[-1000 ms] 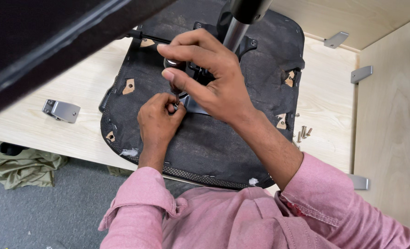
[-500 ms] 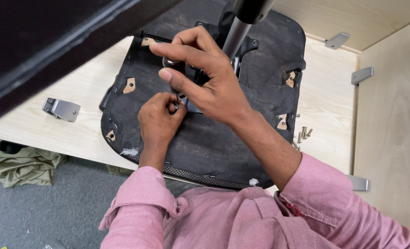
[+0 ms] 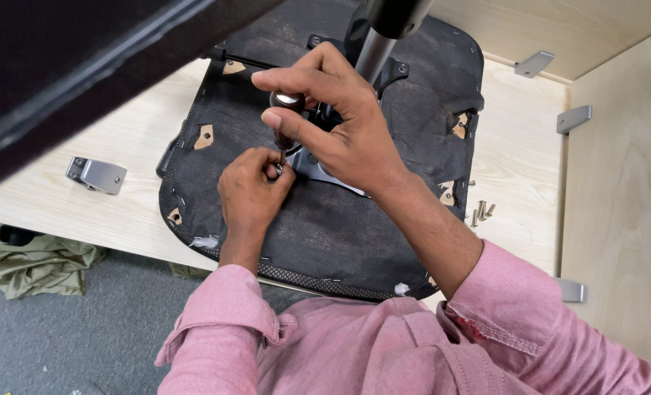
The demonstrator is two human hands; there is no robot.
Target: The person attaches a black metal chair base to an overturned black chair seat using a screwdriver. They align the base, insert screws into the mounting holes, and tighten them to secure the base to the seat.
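**Op:** I'm looking down from the head camera at an upturned chair seat (image 3: pixel 325 219), its black fabric underside facing up, lying on a pale wooden board (image 3: pixel 106 212). I'll place everything by that seat.

**Desk:** What are the hands doing?

**Op:** My right hand (image 3: pixel 340 132) is over the middle of the seat, fingers closed around the dark rounded handle of a screwdriver (image 3: pixel 285 121). The tool stands nearly upright, tip down at the grey metal plate (image 3: pixel 318 167) fixed at the seat's centre. My left hand (image 3: pixel 252 190) sits just below it, fingertips pinched together at the screwdriver's tip. Whatever they pinch is too small for me to make out.

**Desk:** Anything else on the seat?

**Op:** A metal column (image 3: pixel 373 51) rises from the plate, just beyond my right hand.

**Desk:** And around it?

**Op:** Off the seat's right edge, a few loose screws (image 3: pixel 480 212) lie on the board. Off its left edge, well apart, rests a grey metal bracket (image 3: pixel 95 175). Lower left of the seat, on the grey floor, there's a crumpled olive cloth (image 3: pixel 33 263).
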